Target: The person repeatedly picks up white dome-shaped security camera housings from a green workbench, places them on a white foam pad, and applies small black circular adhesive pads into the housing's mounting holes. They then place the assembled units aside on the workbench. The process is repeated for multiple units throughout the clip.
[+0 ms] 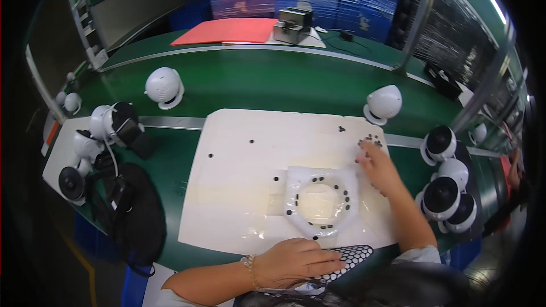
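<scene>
My right hand (380,169) reaches over the upper right of a white board (227,193). Its thumb and forefinger look apart, beside a cluster of small round black pieces (369,137). My left hand (301,260) lies flat at the board's near edge, fingers stretched over a black-and-white honeycomb-patterned item (355,254). Just beyond it sits a white foam-like ring (293,185) with a roughly octagonal outline and a round opening. Several black dots stand around its opening. Any small piece at my right fingertips is too small to make out.
White round-headed camera-like devices (442,193) crowd the right side. More stand at the left, near a black bag-like item (139,210) and a cable. Two others, one (165,86) at the left, stand behind the board. A metal rail (256,48) crosses the back, before a red sheet (227,31).
</scene>
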The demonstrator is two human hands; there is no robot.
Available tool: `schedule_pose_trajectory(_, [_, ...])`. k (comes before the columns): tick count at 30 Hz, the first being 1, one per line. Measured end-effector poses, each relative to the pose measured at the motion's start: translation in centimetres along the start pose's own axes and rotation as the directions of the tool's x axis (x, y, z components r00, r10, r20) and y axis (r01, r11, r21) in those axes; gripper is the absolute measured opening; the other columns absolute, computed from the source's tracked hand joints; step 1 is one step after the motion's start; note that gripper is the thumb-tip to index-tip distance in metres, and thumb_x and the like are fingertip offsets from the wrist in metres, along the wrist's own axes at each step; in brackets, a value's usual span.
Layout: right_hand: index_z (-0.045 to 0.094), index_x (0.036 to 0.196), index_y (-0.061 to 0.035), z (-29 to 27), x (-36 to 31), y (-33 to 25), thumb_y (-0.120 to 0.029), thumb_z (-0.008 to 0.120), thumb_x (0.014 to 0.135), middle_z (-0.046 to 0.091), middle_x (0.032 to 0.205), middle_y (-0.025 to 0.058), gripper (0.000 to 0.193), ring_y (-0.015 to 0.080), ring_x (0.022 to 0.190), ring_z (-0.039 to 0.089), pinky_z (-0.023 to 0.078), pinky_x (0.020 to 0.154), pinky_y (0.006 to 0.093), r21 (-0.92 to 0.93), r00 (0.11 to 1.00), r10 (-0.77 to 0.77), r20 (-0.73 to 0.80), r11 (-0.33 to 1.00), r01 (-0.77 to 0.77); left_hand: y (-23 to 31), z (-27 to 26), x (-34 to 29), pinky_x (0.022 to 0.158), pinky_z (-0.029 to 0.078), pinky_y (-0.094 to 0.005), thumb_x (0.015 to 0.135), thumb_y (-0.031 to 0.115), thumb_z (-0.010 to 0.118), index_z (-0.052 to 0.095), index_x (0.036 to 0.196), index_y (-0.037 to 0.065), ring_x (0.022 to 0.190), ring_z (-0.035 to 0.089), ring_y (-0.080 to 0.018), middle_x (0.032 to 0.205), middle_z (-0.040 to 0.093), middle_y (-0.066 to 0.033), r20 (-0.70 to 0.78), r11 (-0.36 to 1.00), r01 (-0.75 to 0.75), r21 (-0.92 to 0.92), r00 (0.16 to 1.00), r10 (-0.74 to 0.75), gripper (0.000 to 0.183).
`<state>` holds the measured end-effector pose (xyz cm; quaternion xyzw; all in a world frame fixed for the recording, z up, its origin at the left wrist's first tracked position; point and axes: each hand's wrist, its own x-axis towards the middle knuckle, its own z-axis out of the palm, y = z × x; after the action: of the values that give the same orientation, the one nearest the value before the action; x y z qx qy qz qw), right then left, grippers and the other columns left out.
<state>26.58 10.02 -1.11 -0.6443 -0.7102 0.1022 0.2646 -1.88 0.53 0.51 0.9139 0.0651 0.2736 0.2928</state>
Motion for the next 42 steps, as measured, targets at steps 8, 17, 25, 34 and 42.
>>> schedule_pose_trajectory(8, [0.052, 0.107, 0.0004, -3.3, -12.0, -1.4, -0.012, 0.058, 0.077, 0.048, 0.119, 0.0192, 0.033, 0.034, 0.116, 0.041, 0.032, 0.097, 0.0397, -0.117, 0.992, -0.105, -0.066, 0.988, 0.097, 0.0, 0.8, 0.5, 0.07, 0.043, -0.0277, 0.072, 0.007, 0.054, 0.053, 0.116, 0.011, 0.082, 0.052, -0.0163, 0.103, 0.057, -0.0015, -0.043, 0.994, -0.106, 0.009, 0.993, 0.107, 0.044])
schedule_pose_trajectory(17, [0.057, 0.101, -0.0036, 5.8, 9.2, -19.3, -0.017, 0.054, 0.08, 0.056, 0.106, 0.0128, 0.025, 0.0305, 0.102, 0.05, 0.039, 0.087, 0.0368, 0.201, 0.568, -0.759, 0.319, 0.64, 0.742, -0.9, 2.7, -0.3, 0.074, 0.041, -0.0303, 0.071, 0.013, 0.049, 0.055, 0.101, 0.009, 0.083, 0.048, -0.0167, 0.092, 0.053, -0.001, 0.026, 0.933, -0.129, 0.337, 0.991, 0.128, 0.032])
schedule_pose_trajectory(25, [0.047, 0.118, -0.003, 26.0, 21.4, -30.9, -0.048, 0.046, 0.082, 0.048, 0.12, 0.0149, 0.058, 0.0278, 0.111, 0.045, 0.031, 0.092, 0.0412, 0.071, 0.856, -0.376, 0.355, 0.924, 0.376, -0.7, 1.9, -1.7, 0.072, 0.042, -0.0288, 0.07, 0.014, 0.049, 0.055, 0.1, 0.008, 0.082, 0.048, -0.0173, 0.089, 0.052, -0.0014, 0.032, 0.977, -0.049, 0.207, 0.999, 0.043, 0.032])
schedule_pose_trajectory(34, [0.06, 0.092, -0.0086, 19.7, 21.3, -26.4, -0.026, 0.064, 0.072, 0.056, 0.084, 0.01, 0.027, 0.0258, 0.089, 0.052, 0.04, 0.071, 0.0377, -0.167, 0.759, -0.641, -0.114, 0.765, 0.622, -0.8, 1.4, -1.2, 0.072, 0.043, -0.0277, 0.069, 0.015, 0.05, 0.054, 0.101, 0.007, 0.082, 0.049, -0.0177, 0.088, 0.052, -0.0021, 0.088, 0.974, -0.057, 0.218, 0.995, 0.038, 0.033])
schedule_pose_trajectory(42, [0.051, 0.098, -0.0007, 1.1, 8.2, -16.7, -0.02, 0.05, 0.085, 0.057, 0.081, 0.0076, 0.024, 0.0153, 0.068, 0.057, 0.046, 0.05, 0.0276, 0.906, 0.969, -0.124, 0.215, 0.395, -0.15, -1.4, 1.1, -1.1, 0.072, 0.045, -0.029, 0.066, 0.014, 0.053, 0.052, 0.109, 0.006, 0.085, 0.051, -0.0189, 0.093, 0.054, -0.0033, -0.063, 0.974, -0.145, 0.175, 0.985, 0.158, 0.043])
